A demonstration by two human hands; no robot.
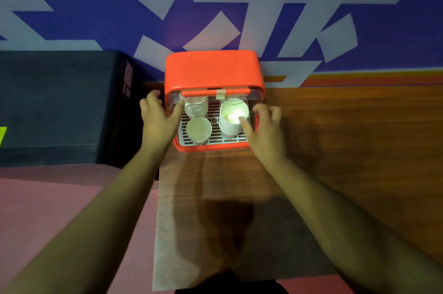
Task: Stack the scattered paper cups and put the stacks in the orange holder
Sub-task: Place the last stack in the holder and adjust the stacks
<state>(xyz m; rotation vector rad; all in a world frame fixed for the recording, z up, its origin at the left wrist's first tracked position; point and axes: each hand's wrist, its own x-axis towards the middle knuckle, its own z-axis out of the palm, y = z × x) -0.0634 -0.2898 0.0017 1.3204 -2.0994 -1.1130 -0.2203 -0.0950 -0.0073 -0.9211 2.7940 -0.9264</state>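
Front of orange holder (213,68) open; cup stacks (233,116) crowd grille (217,141); black box (55,102) blocks left.

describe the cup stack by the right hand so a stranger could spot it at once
On the wooden table stands the orange holder, with three stacks of cups inside. The one meant is the right stack, alone on that side, beside the right hand. Its brightly lit mouth sets it apart from the dimmer back left stack and front left stack.
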